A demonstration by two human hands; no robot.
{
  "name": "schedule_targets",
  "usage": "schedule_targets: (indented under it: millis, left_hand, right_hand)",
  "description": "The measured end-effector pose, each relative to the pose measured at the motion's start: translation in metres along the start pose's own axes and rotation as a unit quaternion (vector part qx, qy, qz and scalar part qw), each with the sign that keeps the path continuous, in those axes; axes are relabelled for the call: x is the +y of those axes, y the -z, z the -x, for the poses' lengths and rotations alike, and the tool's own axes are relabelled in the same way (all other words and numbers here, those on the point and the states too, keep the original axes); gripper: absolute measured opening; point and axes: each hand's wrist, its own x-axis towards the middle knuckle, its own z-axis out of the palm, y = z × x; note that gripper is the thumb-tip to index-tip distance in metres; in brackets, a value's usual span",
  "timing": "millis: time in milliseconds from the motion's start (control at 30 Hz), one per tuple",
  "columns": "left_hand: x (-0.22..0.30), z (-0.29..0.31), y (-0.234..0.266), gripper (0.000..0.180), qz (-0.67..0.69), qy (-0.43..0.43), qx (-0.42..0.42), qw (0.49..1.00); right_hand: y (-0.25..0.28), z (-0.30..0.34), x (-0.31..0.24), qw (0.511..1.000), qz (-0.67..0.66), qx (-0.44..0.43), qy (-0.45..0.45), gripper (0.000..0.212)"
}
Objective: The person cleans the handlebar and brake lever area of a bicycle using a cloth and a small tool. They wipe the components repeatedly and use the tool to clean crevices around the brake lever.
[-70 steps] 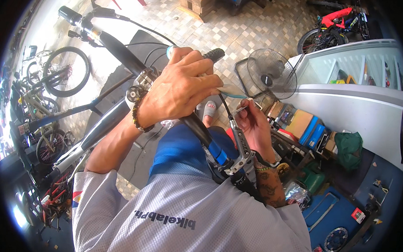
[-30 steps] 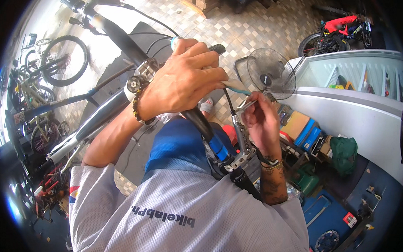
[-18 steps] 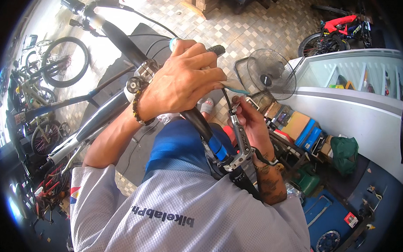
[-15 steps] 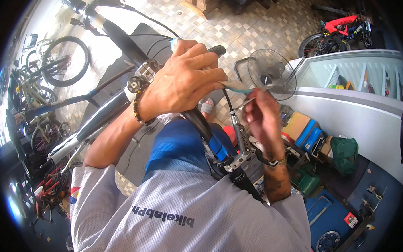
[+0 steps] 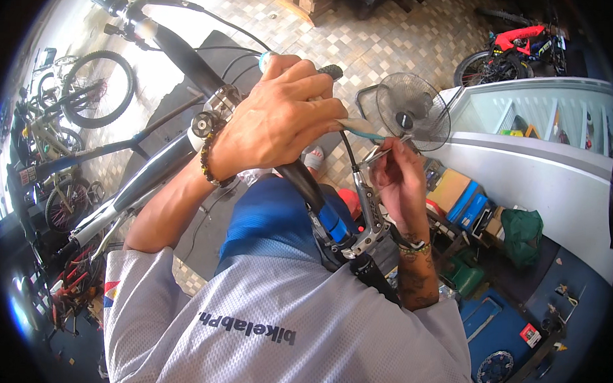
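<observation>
My left hand (image 5: 282, 116) is closed round a pale rag with a teal edge (image 5: 360, 129), above the middle of a black bicycle handlebar (image 5: 300, 181). A teal bit of the rag also shows beyond the knuckles. The rag stretches to my right hand (image 5: 400, 178), whose fingertips pinch its far end. A thin silvery piece shows at those fingertips; its kind I cannot make out. Just below that hand, a silver and black brake lever (image 5: 370, 210) with its hose is clamped to the bar. The stem clamp (image 5: 222, 104) sits beside my left wrist.
The silver bike frame tube (image 5: 134, 185) slants down to the left. Several bicycles (image 5: 97, 93) stand at the left. A fan (image 5: 410, 111) and a glass display case (image 5: 539, 112) are at the right, with boxes (image 5: 455, 193) and a blue worktop (image 5: 497, 326) holding a brake disc (image 5: 495, 369).
My right hand has dropped slightly and turned, its fingers still pinching the rag's end. The left hand has hardly moved.
</observation>
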Motion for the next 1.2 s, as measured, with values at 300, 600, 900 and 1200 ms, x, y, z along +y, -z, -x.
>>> schedule_targets:
  millis: [300, 600, 900, 1200]
  left_hand:
    - [-0.002, 0.001, 0.001, 0.023, -0.005, 0.001, -0.007, 1.0]
    - [-0.001, 0.002, 0.001, 0.024, -0.01, 0.007, -0.005, 1.0]
    - [-0.001, 0.0, -0.002, 0.023, -0.003, -0.004, 0.0, 1.0]
    - [0.0, 0.002, -0.003, 0.023, 0.004, 0.0, 0.018, 1.0]
  right_hand:
    - [0.01, -0.004, 0.033, 0.943, -0.277, -0.072, -0.168, 0.032]
    - [-0.006, 0.002, 0.014, 0.997, -0.058, -0.013, -0.045, 0.029]
    - [-0.063, 0.011, -0.078, 0.719, 0.537, -0.293, 0.329, 0.022]
    - [-0.038, 0.012, -0.066, 0.951, 0.252, -0.059, 0.171, 0.028]
